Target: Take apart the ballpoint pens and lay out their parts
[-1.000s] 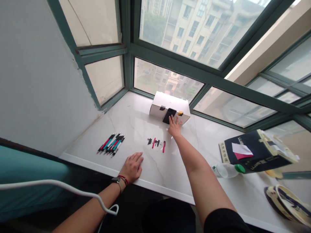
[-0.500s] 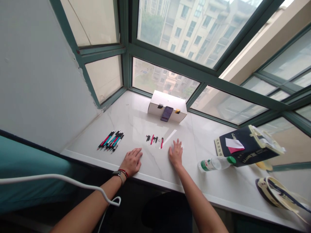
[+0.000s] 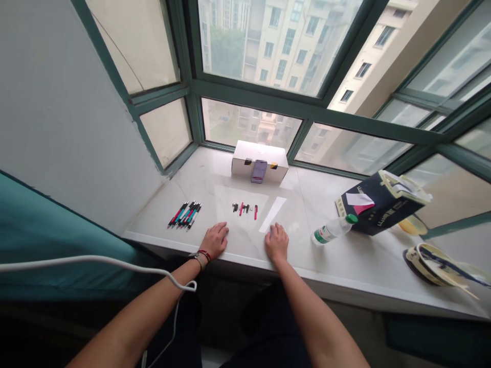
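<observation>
the right hand has drawn back from the phone, propped upright against the box, and rests empty like the left hand, fingers loosely bent, pen parts lying ahead between them, seemingly for easy reach.

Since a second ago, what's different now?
The right hand has left the phone and come back toward the person, onto the counter. The phone's screen went from black to purplish. The left hand, pens, small parts and box stayed put.
</observation>
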Tool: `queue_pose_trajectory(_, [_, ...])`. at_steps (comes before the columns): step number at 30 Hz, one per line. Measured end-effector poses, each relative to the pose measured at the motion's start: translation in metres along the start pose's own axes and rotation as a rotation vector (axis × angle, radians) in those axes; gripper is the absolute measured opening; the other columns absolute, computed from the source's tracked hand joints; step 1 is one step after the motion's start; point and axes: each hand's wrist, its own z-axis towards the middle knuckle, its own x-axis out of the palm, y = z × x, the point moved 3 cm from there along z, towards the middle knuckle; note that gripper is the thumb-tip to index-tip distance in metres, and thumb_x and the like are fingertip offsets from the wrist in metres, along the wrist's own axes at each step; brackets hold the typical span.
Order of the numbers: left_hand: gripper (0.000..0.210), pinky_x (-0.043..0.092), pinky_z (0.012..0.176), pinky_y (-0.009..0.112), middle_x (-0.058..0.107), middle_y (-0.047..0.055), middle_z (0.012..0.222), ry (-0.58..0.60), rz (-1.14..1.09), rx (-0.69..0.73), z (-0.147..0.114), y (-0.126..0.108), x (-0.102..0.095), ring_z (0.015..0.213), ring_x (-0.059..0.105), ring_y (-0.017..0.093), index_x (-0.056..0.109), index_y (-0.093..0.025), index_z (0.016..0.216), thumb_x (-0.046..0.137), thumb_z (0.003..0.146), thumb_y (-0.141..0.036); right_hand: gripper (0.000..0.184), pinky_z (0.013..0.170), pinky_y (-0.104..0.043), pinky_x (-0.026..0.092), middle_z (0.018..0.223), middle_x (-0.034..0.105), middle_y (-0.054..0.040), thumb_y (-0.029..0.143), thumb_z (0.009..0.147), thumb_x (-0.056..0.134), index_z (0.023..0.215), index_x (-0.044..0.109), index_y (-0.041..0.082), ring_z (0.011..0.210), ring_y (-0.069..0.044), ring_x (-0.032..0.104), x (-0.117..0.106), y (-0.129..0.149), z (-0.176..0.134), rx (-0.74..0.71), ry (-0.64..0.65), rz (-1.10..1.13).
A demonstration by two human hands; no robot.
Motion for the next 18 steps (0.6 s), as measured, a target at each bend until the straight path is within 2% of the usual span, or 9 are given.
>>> queue_pose_trajectory(3, [0.037, 0.042, 0.101, 0.041, 0.06, 0.012, 0.124, -0.02, -0.107, -0.037, -0.009, 0.009, -0.003, 0.117, 0.054, 0.025, 0.055, -0.019, 0.117, 0.05, 0.08, -0.017, 0.041, 0.108, -0.041, 0.024, 0.143, 0.047, -0.0129, 0.025, 0.089, 0.041, 0.127, 0.056, 0.017, 0.135, -0.028, 0.035, 0.0, 0.002, 0.0, 0.003, -0.009, -0.011])
queue_pose_trajectory(5, [0.04, 0.044, 0.1, 0.04, 0.062, 0.011, 0.116, -0.047, -0.16, -0.091, -0.015, 0.019, -0.013, 0.11, 0.057, 0.023, 0.052, -0.018, 0.121, 0.05, 0.081, -0.018, 0.042, 0.107, -0.042, 0.024, 0.143, 0.046, -0.0133, 0.025, 0.089, 0.042, 0.127, 0.055, 0.017, 0.135, -0.028, 0.034, -0.001, 0.003, -0.001, 0.007, -0.015, -0.013])
queue_pose_trajectory(8, [0.035, 0.046, 0.093, 0.038, 0.064, 0.009, 0.105, -0.083, -0.126, -0.195, -0.017, 0.037, -0.038, 0.099, 0.061, 0.022, 0.053, -0.019, 0.117, 0.05, 0.083, -0.022, 0.042, 0.107, -0.042, 0.023, 0.143, 0.046, -0.0136, 0.026, 0.088, 0.043, 0.128, 0.055, 0.017, 0.135, -0.029, 0.033, -0.002, 0.004, -0.001, 0.015, -0.027, -0.013])
queue_pose_trajectory(11, [0.031, 0.049, 0.079, 0.034, 0.065, 0.006, 0.09, -0.068, 0.024, -0.372, -0.004, 0.063, -0.067, 0.082, 0.063, 0.021, 0.054, -0.02, 0.112, 0.052, 0.085, -0.035, 0.043, 0.107, -0.043, 0.023, 0.144, 0.046, -0.0136, 0.026, 0.088, 0.042, 0.129, 0.054, 0.017, 0.136, -0.029, 0.032, -0.001, 0.003, 0.0, 0.017, -0.032, -0.01])
queue_pose_trajectory(14, [0.042, 0.047, 0.07, 0.032, 0.066, 0.005, 0.081, 0.033, 0.17, -0.601, 0.017, 0.09, -0.086, 0.077, 0.065, 0.024, 0.055, -0.022, 0.106, 0.056, 0.08, -0.056, 0.044, 0.108, -0.043, 0.022, 0.144, 0.045, -0.0135, 0.026, 0.088, 0.042, 0.129, 0.053, 0.016, 0.136, -0.028, 0.031, 0.0, 0.002, 0.0, 0.021, -0.033, -0.009])
queue_pose_trajectory(18, [0.047, 0.047, 0.074, 0.036, 0.069, 0.011, 0.094, 0.253, 0.31, -0.678, 0.039, 0.11, -0.092, 0.09, 0.066, 0.03, 0.056, -0.024, 0.1, 0.057, 0.075, -0.063, 0.044, 0.107, -0.043, 0.022, 0.145, 0.045, -0.0134, 0.027, 0.088, 0.042, 0.129, 0.053, 0.016, 0.136, -0.029, 0.032, 0.0, 0.002, 0.0, 0.027, -0.028, -0.007])
